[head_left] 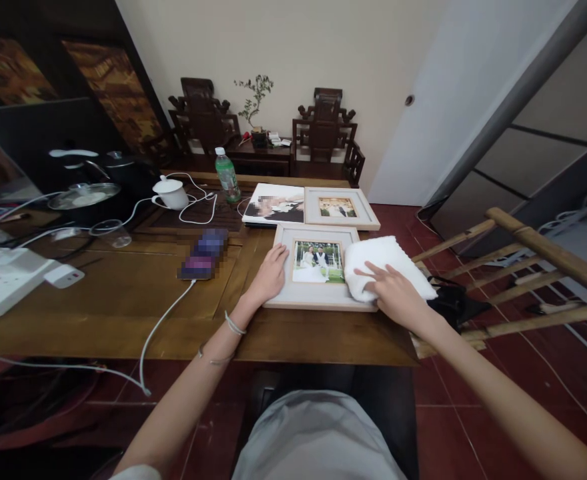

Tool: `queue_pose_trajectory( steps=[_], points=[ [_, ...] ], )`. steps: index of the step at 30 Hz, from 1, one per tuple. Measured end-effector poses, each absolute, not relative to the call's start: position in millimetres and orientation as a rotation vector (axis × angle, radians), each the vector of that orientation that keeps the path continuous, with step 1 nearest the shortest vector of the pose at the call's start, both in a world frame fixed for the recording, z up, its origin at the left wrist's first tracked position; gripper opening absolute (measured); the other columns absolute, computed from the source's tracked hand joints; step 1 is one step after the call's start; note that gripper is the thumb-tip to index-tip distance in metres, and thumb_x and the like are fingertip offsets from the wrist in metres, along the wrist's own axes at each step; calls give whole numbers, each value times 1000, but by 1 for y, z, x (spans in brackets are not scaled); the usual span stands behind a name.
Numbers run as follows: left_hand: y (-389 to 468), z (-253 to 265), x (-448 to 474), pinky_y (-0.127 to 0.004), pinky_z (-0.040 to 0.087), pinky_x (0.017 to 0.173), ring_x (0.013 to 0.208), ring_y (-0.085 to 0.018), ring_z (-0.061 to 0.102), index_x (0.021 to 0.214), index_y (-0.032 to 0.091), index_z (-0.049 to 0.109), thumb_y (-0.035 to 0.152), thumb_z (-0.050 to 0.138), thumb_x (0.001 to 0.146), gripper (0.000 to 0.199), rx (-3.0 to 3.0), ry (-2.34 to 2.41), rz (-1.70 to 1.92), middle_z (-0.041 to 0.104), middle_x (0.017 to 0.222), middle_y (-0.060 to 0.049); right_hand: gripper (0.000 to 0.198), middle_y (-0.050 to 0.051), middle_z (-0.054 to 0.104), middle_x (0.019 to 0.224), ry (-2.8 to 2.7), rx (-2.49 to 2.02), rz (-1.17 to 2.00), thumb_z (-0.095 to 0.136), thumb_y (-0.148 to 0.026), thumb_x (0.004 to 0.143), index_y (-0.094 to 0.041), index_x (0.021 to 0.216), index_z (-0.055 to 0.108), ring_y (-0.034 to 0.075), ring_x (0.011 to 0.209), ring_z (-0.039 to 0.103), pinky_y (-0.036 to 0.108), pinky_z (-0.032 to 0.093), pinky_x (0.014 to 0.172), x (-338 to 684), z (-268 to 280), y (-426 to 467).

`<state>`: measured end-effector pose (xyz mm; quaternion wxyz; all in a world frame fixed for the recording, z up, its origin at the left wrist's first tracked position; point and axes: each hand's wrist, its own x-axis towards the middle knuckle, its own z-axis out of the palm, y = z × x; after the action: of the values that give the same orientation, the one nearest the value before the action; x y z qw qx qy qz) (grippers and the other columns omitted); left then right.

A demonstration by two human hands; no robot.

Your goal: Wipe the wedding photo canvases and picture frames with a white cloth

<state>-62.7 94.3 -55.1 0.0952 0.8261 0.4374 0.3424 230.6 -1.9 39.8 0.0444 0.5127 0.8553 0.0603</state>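
A light-wood picture frame point(320, 293) with a wide pale mount and a photo of two people lies flat near the table's front edge. My left hand point(270, 275) holds its left rim, fingers bent over the edge. On the frame's right side rests a folded white towel point(396, 257), which covers that side and hangs past the frame. My right hand point(387, 288) grips the towel from above and presses it down, with two fingers stretched over it. Behind lie a second picture frame point(362, 205) and, to its left, a large photo print point(276, 205).
A green-labelled bottle point(227, 177), a lidded white cup point(171, 193), a phone point(203, 255) on a white cable and a clear plastic cup point(112, 233) stand or lie to the left. A white power strip point(8, 283) is further left. A bamboo rack point(548, 257) stands right of the table.
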Motion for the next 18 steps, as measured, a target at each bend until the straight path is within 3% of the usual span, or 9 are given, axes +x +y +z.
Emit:
queue_pose_trajectory(
  steps=[5, 9, 13, 18],
  points=[
    [95, -55, -66, -52, 27, 112, 135, -29, 31, 129, 9, 49, 4, 37, 75, 55, 2435, 1274, 978, 46, 136, -16, 43, 12, 55, 132, 2556, 1730, 334, 43, 2, 71, -18, 97, 69, 26, 125, 46, 44, 36, 100, 231, 34, 70],
    [96, -57, -68, -53, 26, 112, 135, -28, 31, 128, 11, 50, 4, 36, 76, 54, 2393, 1260, 1003, 46, 137, -15, 46, 13, 54, 132, 2548, 1780, 371, 42, 2, 75, -16, 109, 66, 26, 130, 41, 44, 35, 100, 230, 30, 105],
    [97, -60, -67, -52, 26, 113, 136, -27, 31, 126, 12, 51, 4, 36, 77, 53, 2376, 1267, 1022, 47, 137, -15, 48, 6, 49, 138, 2603, 1716, 350, 40, 5, 70, -16, 103, 68, 28, 136, 30, 51, 31, 103, 232, 25, 82],
    [98, -63, -63, -53, 26, 112, 135, -26, 32, 126, 15, 52, 5, 37, 77, 52, 2330, 1272, 1091, 49, 135, -13, 46, 4, 48, 139, 2674, 1576, 197, 43, 5, 61, -20, 88, 71, 28, 137, 29, 54, 29, 106, 238, 27, 3]
  ],
)
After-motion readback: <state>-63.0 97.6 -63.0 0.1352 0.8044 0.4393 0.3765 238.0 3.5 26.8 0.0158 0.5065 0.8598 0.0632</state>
